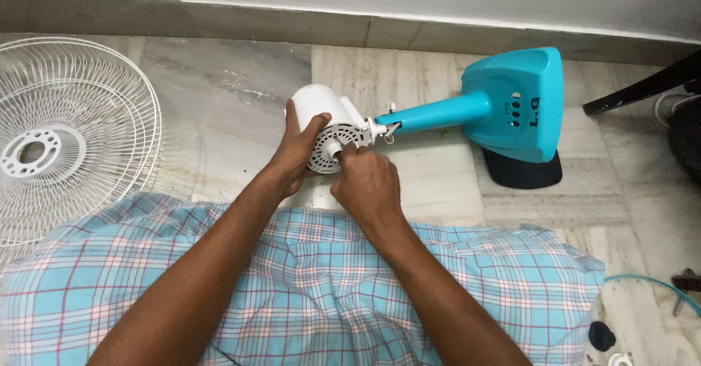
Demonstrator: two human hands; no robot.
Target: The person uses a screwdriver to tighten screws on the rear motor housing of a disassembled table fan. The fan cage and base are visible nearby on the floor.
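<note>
- At frame centre, the left hand (pixel 298 150) clasps the white motor housing (pixel 326 121) of a dismantled pedestal fan lying on the marble floor (pixel 219 96).
- The right hand (pixel 367 183) is closed, fingertips pinched at the motor shaft (pixel 336 150) on the housing's vented face.
- The teal stand (pixel 504 107) stretches toward the upper right; a white wire grille (pixel 69 136) lies at left.
- Judged step: working the shaft end. The next move calls for a steady housing and a firm fingertip twist.
</note>
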